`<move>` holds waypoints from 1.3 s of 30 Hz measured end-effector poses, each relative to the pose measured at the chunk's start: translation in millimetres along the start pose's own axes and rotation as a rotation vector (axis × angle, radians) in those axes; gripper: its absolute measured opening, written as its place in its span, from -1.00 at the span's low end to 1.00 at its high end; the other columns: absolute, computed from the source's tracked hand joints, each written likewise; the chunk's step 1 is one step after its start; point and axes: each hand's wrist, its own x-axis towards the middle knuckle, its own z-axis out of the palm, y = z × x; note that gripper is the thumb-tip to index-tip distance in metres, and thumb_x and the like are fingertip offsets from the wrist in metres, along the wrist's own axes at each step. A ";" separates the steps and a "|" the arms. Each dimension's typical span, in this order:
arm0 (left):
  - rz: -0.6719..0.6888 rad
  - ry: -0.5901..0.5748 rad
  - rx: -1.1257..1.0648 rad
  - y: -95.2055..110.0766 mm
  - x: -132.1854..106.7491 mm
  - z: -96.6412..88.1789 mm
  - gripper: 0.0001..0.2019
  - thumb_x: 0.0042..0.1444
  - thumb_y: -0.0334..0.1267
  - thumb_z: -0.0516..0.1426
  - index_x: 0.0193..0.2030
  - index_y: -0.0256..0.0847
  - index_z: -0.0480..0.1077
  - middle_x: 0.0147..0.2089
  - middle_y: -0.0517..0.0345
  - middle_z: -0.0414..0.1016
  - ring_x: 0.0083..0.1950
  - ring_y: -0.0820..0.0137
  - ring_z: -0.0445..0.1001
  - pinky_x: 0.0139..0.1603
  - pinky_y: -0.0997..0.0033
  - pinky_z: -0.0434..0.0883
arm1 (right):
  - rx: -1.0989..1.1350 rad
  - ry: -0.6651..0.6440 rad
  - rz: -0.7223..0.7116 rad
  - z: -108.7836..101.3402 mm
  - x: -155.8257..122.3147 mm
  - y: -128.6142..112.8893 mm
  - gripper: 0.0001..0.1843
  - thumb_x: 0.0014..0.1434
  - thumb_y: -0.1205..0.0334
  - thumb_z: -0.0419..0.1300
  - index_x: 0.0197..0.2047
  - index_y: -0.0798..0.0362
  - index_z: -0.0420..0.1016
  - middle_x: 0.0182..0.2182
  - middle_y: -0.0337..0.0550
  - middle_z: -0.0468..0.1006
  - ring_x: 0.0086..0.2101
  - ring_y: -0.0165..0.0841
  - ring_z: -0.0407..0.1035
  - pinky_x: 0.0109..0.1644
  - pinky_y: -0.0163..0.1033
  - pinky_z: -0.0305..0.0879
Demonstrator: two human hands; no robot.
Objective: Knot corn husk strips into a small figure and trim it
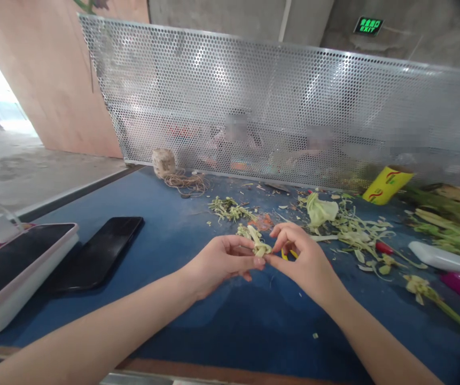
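Over the middle of the blue table (161,315), both hands meet at a small pale green plant piece (260,248) with curled, petal-like parts. My left hand (224,256) grips it between thumb and fingers. From the other side, my right hand (299,248) pinches its edge with thumb and forefinger. Part of something yellow (289,255) shows beneath the right hand; its kind is hidden. Just beyond the hands lies a heap of small green buds or stems (230,208). To their right are a pale crumpled leaf (321,209) and a pile of thin green peelings (358,232).
A black phone (97,254) and a white-edged device (21,267) lie left. Twine (187,182) trails by a whitish roll (163,162). A perforated metal screen (221,96) borders the back, people behind it. A yellow tube (388,184) and a wilted flower stem (440,299) are right.
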 end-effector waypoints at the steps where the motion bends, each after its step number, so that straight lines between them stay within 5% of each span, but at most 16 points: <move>1: 0.009 -0.016 0.019 1.0 -0.7 -0.3 -0.74 -0.34 -0.40 0.34 -0.45 -0.33 0.39 -0.54 0.17 0.49 -0.50 0.51 0.43 -0.53 0.58 0.32 | 0.084 -0.033 0.044 -0.8 0.4 -0.3 -0.78 -0.12 0.31 0.23 -0.54 0.04 0.19 -0.26 -0.11 0.35 -0.34 -0.36 0.32 -0.38 -0.28 0.24; 7: 0.012 -0.125 0.107 5.6 -4.1 -1.4 -0.78 -0.21 -0.32 0.29 -0.36 -0.34 0.47 -0.43 0.06 0.53 -0.35 0.42 0.47 -0.46 0.55 0.37 | 0.401 -0.291 0.227 -5.2 0.2 -6.8 -0.76 -0.04 0.33 0.19 -0.26 0.01 0.26 -0.37 -0.22 0.45 -0.37 -0.41 0.40 -0.30 -0.29 0.34; 16: 0.066 -0.146 0.188 6.2 -3.7 -1.2 -0.87 -0.18 -0.44 0.25 -0.39 -0.32 0.49 -0.41 0.10 0.54 -0.40 0.46 0.46 -0.45 0.55 0.41 | 0.294 -0.246 0.097 -3.9 -1.8 -5.0 -0.76 -0.05 0.38 0.18 -0.24 0.01 0.36 -0.45 -0.26 0.40 -0.45 -0.46 0.36 -0.37 -0.36 0.36; 28: 0.098 -0.163 0.221 4.9 -4.3 0.7 -0.84 -0.14 -0.33 0.25 -0.40 -0.35 0.40 -0.47 0.08 0.51 -0.42 0.39 0.49 -0.50 0.51 0.44 | 0.401 -0.303 0.246 -1.2 -3.2 -8.5 -0.72 -0.12 0.25 0.28 -0.25 0.01 0.46 -0.53 -0.29 0.44 -0.52 -0.43 0.34 -0.43 -0.32 0.35; 34: 0.171 -0.175 0.205 1.1 -4.6 -1.3 -0.42 -0.13 -0.47 0.23 0.00 -0.20 0.03 -0.50 0.16 0.51 -0.37 0.26 0.52 -0.52 0.39 0.47 | 0.452 -0.354 0.316 -2.4 -2.0 -6.6 -0.73 -0.03 0.21 0.22 -0.21 0.06 0.48 -0.61 -0.29 0.44 -0.63 -0.49 0.28 -0.55 -0.36 0.28; 39: 0.171 -0.133 0.235 3.0 -6.3 0.5 -0.47 -0.10 -0.45 0.22 -0.06 -0.20 0.00 -0.50 0.16 0.51 -0.42 0.27 0.53 -0.55 0.40 0.47 | 0.478 -0.261 0.298 -1.5 -0.6 -6.6 -0.82 -0.05 0.22 0.22 -0.31 0.07 0.46 -0.60 -0.31 0.40 -0.65 -0.51 0.27 -0.57 -0.38 0.25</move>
